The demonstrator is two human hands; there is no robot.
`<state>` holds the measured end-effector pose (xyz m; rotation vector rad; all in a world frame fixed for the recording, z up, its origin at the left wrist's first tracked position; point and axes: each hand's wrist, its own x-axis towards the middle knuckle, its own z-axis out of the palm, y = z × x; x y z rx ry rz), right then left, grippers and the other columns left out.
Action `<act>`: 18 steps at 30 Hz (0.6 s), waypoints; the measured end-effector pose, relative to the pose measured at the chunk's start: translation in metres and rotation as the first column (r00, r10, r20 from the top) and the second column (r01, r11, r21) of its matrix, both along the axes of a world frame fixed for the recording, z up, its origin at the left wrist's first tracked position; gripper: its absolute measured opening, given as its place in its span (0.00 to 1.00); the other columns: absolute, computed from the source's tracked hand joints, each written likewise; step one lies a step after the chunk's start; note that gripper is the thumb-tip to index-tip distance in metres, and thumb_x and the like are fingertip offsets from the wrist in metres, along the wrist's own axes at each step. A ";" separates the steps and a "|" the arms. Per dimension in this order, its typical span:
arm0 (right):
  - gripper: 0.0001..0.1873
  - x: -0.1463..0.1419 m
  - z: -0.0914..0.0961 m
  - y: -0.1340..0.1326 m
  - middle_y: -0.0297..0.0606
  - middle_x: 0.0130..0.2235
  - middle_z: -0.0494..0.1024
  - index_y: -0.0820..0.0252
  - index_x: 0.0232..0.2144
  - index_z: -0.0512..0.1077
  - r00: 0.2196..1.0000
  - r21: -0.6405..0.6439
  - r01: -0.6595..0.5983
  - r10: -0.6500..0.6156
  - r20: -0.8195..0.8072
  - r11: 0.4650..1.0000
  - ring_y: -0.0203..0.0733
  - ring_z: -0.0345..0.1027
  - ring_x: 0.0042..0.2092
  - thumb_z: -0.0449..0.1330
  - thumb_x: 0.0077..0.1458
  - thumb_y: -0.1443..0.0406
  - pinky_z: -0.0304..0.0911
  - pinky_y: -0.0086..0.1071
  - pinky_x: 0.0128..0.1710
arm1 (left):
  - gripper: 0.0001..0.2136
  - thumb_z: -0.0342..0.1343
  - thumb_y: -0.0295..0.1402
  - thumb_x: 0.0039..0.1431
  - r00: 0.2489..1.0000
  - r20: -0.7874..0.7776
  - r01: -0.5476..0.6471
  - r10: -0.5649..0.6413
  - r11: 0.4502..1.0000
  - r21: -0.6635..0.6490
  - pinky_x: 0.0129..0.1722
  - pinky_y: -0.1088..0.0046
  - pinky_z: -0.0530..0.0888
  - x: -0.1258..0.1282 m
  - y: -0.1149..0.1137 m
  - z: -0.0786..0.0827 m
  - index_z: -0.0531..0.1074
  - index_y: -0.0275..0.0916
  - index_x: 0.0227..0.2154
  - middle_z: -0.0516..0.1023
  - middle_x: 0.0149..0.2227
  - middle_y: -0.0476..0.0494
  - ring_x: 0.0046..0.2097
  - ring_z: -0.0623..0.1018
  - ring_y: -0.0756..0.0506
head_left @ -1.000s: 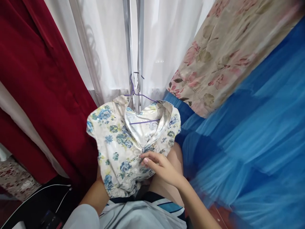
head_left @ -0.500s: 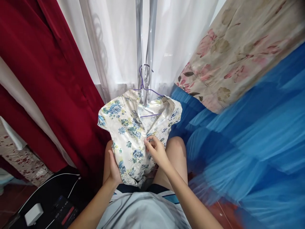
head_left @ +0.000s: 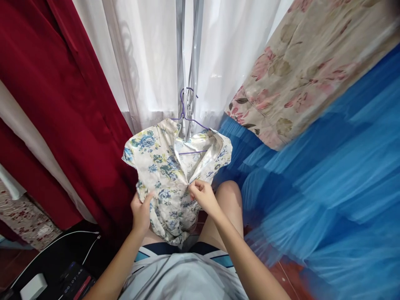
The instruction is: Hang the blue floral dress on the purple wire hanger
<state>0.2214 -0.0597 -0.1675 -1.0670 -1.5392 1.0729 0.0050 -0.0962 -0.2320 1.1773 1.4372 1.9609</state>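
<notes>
A white blouse with blue and yellow-green flowers hangs on a thin purple hanger in front of my lap. Its short sleeves spread to both sides and its neckline gapes at the top. With my right hand I pinch the front edge of the blouse, just below the neckline's point. My left hand grips the blouse's left side, thumb in front, the other fingers partly hidden behind the cloth. The lower hem bunches up between my thighs.
Red curtain-like fabric hangs at left, white cloth behind. Blue tulle and a beige floral cloth hang at right. A phone, a white charger block and a cable lie on a black surface at lower left.
My left hand has moved up and left and now grips the blouse's side, where it lay flatter before. My right hand stays pinched at the front edge. The view has shifted slightly.
</notes>
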 end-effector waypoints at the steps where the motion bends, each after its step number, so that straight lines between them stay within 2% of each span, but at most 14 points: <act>1: 0.10 0.002 0.003 -0.004 0.32 0.18 0.71 0.59 0.19 0.65 1.000 -0.014 -0.020 0.020 -0.002 1.000 0.35 0.60 0.21 0.54 0.51 0.68 0.54 0.28 0.23 | 0.22 0.61 0.35 0.56 0.994 -0.019 -0.105 0.106 0.993 0.056 0.53 0.61 0.73 -0.003 0.003 0.001 0.66 0.42 0.53 0.73 0.52 0.37 0.55 0.74 0.40; 2: 0.09 0.003 0.006 -0.008 0.32 0.18 0.72 0.60 0.20 0.67 1.000 -0.027 -0.031 0.031 -0.002 0.999 0.35 0.62 0.21 0.55 0.51 0.68 0.54 0.28 0.23 | 0.22 0.62 0.35 0.55 0.981 -0.049 -0.180 0.186 0.977 0.112 0.54 0.61 0.72 -0.003 0.004 0.004 0.66 0.41 0.51 0.72 0.53 0.37 0.55 0.73 0.40; 3: 0.08 0.003 0.009 -0.011 0.33 0.18 0.73 0.60 0.21 0.69 1.000 -0.039 -0.029 0.029 0.001 0.999 0.35 0.63 0.21 0.56 0.50 0.68 0.55 0.28 0.23 | 0.20 0.63 0.34 0.54 0.971 -0.108 -0.197 0.215 0.967 0.159 0.54 0.61 0.71 0.000 0.005 0.009 0.66 0.41 0.50 0.71 0.53 0.37 0.55 0.73 0.40; 4: 0.07 0.002 0.011 -0.013 0.33 0.18 0.73 0.61 0.22 0.71 1.000 -0.048 -0.019 0.019 0.006 0.999 0.36 0.64 0.21 0.57 0.50 0.67 0.55 0.28 0.23 | 0.18 0.62 0.33 0.55 0.962 -0.203 -0.148 0.185 0.972 0.185 0.54 0.61 0.71 0.007 0.004 0.014 0.67 0.41 0.48 0.71 0.51 0.38 0.54 0.73 0.40; 6: 0.07 -0.002 0.015 -0.016 0.34 0.18 0.74 0.61 0.22 0.72 1.000 -0.061 -0.020 0.021 0.018 0.998 0.36 0.64 0.21 0.59 0.50 0.66 0.56 0.28 0.23 | 0.14 0.60 0.33 0.57 0.913 -0.407 0.081 -0.019 0.988 0.135 0.53 0.62 0.72 0.025 0.004 0.026 0.69 0.42 0.46 0.74 0.47 0.39 0.51 0.75 0.41; 8: 0.07 -0.008 0.018 -0.016 0.34 0.18 0.74 0.61 0.22 0.72 0.998 -0.066 -0.055 0.056 -0.001 0.996 0.35 0.64 0.20 0.60 0.50 0.65 0.56 0.28 0.23 | 0.12 0.58 0.33 0.59 0.843 -0.505 0.252 -0.187 0.966 0.063 0.49 0.64 0.73 0.046 0.006 0.036 0.70 0.43 0.46 0.77 0.43 0.41 0.46 0.77 0.42; 11: 0.08 -0.013 0.029 -0.010 0.34 0.18 0.74 0.62 0.22 0.71 0.990 -0.070 -0.125 0.121 -0.070 0.990 0.33 0.62 0.19 0.60 0.50 0.64 0.55 0.27 0.21 | 0.05 0.56 0.33 0.61 0.852 -0.492 0.250 -0.179 0.965 0.082 0.39 0.69 0.74 0.065 0.016 0.043 0.71 0.42 0.40 0.77 0.34 0.45 0.37 0.78 0.45; 14: 0.09 -0.012 0.055 0.009 0.34 0.17 0.74 0.62 0.21 0.72 0.987 -0.052 -0.102 0.095 -0.130 0.993 0.31 0.57 0.16 0.60 0.50 0.64 0.51 0.26 0.17 | 0.03 0.55 0.33 0.61 0.851 -0.490 0.252 -0.191 0.966 0.061 0.34 0.71 0.72 0.070 0.024 0.043 0.70 0.41 0.32 0.75 0.28 0.47 0.31 0.75 0.47; 18: 0.09 -0.012 0.108 0.051 0.35 0.18 0.75 0.64 0.20 0.74 0.962 0.048 -0.004 0.017 -0.273 0.999 0.29 0.55 0.16 0.63 0.46 0.64 0.50 0.26 0.16 | 0.03 0.55 0.33 0.59 0.836 -0.508 0.246 -0.205 0.969 0.014 0.28 0.72 0.69 0.081 0.027 0.031 0.69 0.41 0.30 0.71 0.24 0.49 0.24 0.70 0.49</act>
